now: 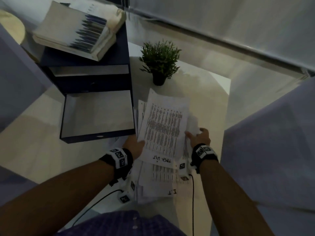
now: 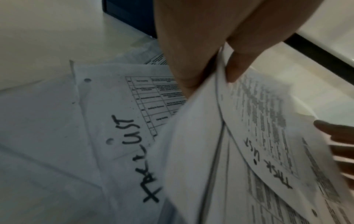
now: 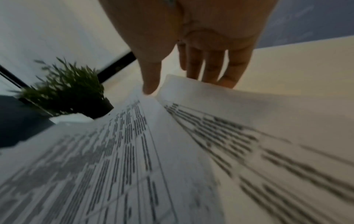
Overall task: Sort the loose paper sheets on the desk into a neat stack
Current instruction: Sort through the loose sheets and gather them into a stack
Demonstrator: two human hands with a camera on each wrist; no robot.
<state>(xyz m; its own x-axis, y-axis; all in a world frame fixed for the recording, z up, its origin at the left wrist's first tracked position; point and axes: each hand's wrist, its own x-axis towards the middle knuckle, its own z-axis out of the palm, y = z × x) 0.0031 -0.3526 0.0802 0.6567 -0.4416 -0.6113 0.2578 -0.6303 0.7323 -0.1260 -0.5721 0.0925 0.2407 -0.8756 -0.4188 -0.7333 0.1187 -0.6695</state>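
Note:
Several printed paper sheets lie overlapped in the middle of the white desk [image 1: 206,97]. The top sheet [image 1: 163,128] bears a table and a handwritten "TASK LIST". My left hand [image 1: 139,144] pinches the left edge of the top sheets [image 2: 258,121], thumb [image 2: 235,68] on top and fingers underneath. Another "TASK LIST" sheet [image 2: 118,136] lies flat below them. My right hand [image 1: 194,134] is at the pile's right edge, fingers [image 3: 210,68] straight behind a raised sheet edge [image 3: 220,97] and thumb [image 3: 151,81] touching the top sheet. More sheets [image 1: 158,178] stick out toward me.
A small potted plant [image 1: 160,62] stands just beyond the papers. A dark blue drawer unit with an open bottom drawer [image 1: 97,114] sits at the left, with thick books [image 1: 76,31] on top. The desk's right edge [image 1: 226,116] is close to my right hand.

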